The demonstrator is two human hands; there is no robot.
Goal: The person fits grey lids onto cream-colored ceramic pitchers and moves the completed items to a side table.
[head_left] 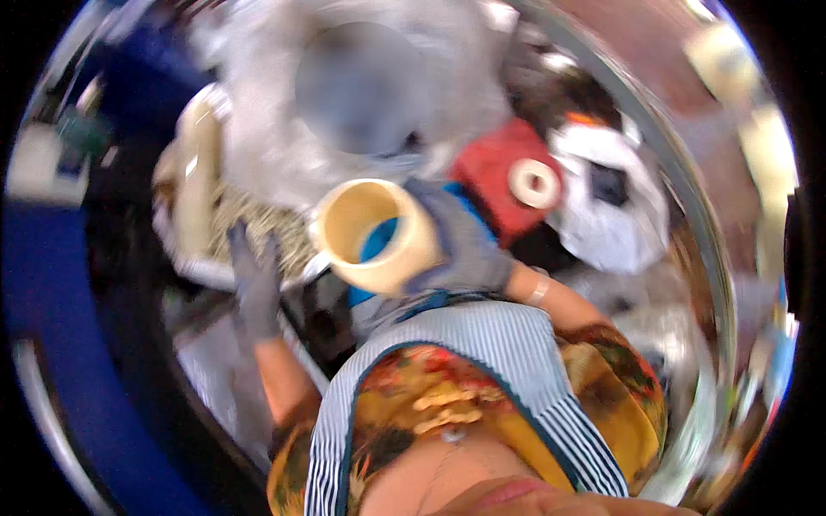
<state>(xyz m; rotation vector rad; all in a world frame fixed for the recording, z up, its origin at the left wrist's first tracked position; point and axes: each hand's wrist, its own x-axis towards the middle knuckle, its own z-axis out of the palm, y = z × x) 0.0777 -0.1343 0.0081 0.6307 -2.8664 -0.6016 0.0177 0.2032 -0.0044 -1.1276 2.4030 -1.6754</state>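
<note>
My right hand (469,245), in a grey glove, is wrapped round the side of a wide cream-coloured cylinder (415,258). Its round mouth faces up, and blue shows inside; I cannot tell whether that is its bottom or something seen through it. My left hand (255,288), gloved in grey too, has its fingers spread at the near edge of a pale sack (206,273). Small greyish-green pieces (262,232) fill the sack, and the left fingertips touch or overlap them. A long cream-coloured roll or tube (200,176) lies along the sack's left side. Motion blurs the picture.
A large translucent plastic bag (258,103) stands beyond my hands. Right of it are a red object (499,172) with a white ring (535,183) on it and a white bag (637,224). A grey curved-looking rail (680,163) runs along the right; dark blue surfaces (52,284) lie left.
</note>
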